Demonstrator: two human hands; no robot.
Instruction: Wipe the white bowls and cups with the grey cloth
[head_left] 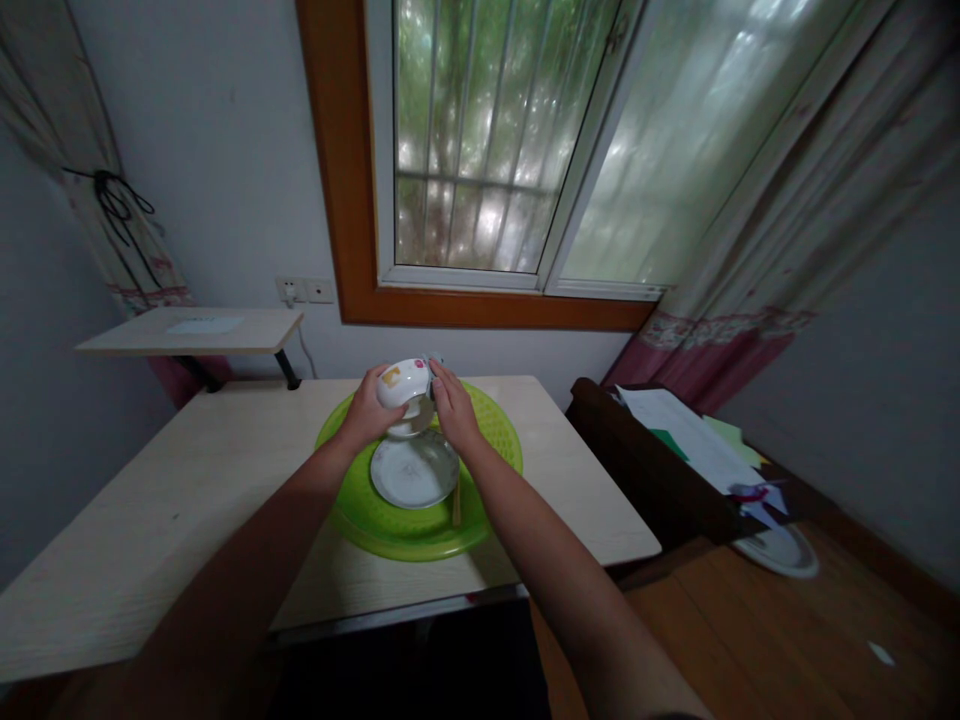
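My left hand (369,408) is closed around the left side of a white bowl (405,380) with a coloured print, held tilted above the green tray. My right hand (454,405) is at the bowl's right side, fingers bent. A small grey-blue thing shows by its fingertips, too small to name. Beneath the raised bowl, a second white bowl (411,426) is partly hidden by my left thumb. A white plate (415,486) lies nearer to me in the round green tray (375,538). Beside the plate's right edge is a thin wooden utensil (457,505), its upper part hidden.
The tray stands on a pale wooden table (225,470). A small raised shelf (150,332) is at the table's back left. Wall sockets (305,290) and a window (480,150) are behind. To the right, a dark brown piece of furniture (645,460) bears papers (682,430).
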